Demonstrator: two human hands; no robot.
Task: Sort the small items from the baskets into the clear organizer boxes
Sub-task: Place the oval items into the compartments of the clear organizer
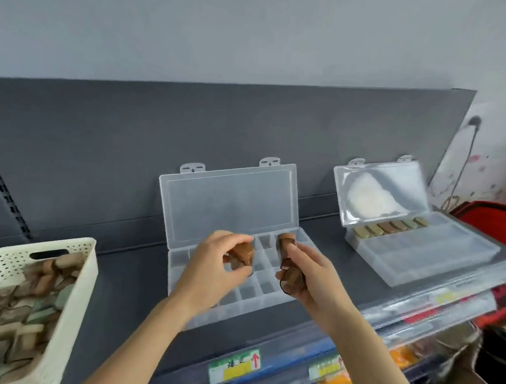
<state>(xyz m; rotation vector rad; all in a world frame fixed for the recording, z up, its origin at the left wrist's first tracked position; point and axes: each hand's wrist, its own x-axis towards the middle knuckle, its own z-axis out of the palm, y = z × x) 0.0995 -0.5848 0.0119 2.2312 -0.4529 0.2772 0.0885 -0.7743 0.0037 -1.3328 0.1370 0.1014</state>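
Note:
A clear organizer box [263, 295] lies open on the dark shelf, its lid [229, 202] leaning against the back panel. Above its compartments, my left hand [212, 267] pinches a small brown item [241, 253]. My right hand [311, 275] grips several brown items [288, 267] stacked in its fingers. At the left, a cream perforated basket [85, 272] holds many brown and pale green small items [18, 309]. A second open clear organizer box [422, 250] stands to the right with a row of brown and olive items [391, 227] along its back.
A red basket [497, 223] sits behind the right box. The shelf's front edge carries price labels [235, 366], and packaged goods show on the shelf below. A dark back panel [190, 132] rises behind the boxes.

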